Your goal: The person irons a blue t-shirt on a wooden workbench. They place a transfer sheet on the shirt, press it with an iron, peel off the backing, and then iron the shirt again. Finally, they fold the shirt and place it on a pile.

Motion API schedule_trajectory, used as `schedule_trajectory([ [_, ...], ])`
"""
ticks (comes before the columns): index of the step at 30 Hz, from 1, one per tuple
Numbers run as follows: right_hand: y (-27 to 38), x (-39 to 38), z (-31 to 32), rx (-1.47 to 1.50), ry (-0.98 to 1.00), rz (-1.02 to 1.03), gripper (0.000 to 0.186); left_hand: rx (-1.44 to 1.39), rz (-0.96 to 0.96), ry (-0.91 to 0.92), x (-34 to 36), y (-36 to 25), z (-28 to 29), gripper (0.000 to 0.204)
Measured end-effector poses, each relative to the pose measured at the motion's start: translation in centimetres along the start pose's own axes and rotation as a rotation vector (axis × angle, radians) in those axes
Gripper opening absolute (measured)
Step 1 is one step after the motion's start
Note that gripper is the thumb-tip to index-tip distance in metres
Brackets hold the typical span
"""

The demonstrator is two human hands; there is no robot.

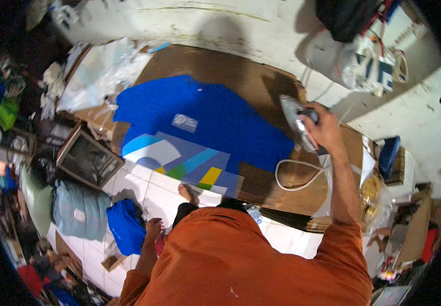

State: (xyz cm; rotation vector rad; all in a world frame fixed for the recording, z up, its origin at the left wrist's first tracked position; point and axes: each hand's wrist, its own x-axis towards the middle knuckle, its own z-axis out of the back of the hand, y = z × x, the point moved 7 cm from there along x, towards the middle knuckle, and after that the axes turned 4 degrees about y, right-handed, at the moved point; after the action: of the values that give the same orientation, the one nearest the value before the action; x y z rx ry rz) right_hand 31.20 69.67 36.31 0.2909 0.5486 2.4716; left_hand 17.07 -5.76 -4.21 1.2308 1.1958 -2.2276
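Person's shirt (241,260): orange, fills the near middle of the view.
Left hand (152,227): low on the near left, hanging by the person's side just beside a blue bag (126,227) on the tiled floor (149,191); whether it is open or closed I cannot tell.
Bare foot (187,193): on the white tiles, just near the edge of the counter.
Folded cloth (80,209): grey-green bundle on the floor, left of the blue bag.
Counter (220,66): brown board, running from the middle to the far right.
Blue shirt (230,120): spread flat on the counter, a white label near its middle; its near edge carries a print (179,158) of white, light blue, green and yellow shapes.
Cord (294,176): white, looped on the counter to the right of the blue shirt.
Right hand (322,127): far right, closed around the handle of the iron.
Iron (296,122): tilted up with its sole plate facing left, at the right edge of the blue shirt.
Plastic sheets (103,71): clear, heaped at the far left end of the counter.
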Motion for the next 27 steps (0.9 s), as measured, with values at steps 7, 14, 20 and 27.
schedule_trajectory([
  [7,15.7,7.4,-17.3,0.044,0.293,0.371,0.035,-0.061,-0.185,-0.083,-0.6,2.6,1.2,0.038],
  [14,25.2,11.4,-26.8,0.097,0.341,0.478,0.034,-0.302,0.111,-0.156,-1.3,11.7,2.8,0.036],
  [20,27.2,13.2,-31.9,-0.051,0.491,0.39,0.036,-0.453,0.242,-0.09,-0.1,13.3,6.2,0.032],
  [27,27.3,14.6,-32.8,-0.107,0.481,0.355,0.036,-0.476,-0.016,-0.132,4.8,8.7,8.2,0.031],
])
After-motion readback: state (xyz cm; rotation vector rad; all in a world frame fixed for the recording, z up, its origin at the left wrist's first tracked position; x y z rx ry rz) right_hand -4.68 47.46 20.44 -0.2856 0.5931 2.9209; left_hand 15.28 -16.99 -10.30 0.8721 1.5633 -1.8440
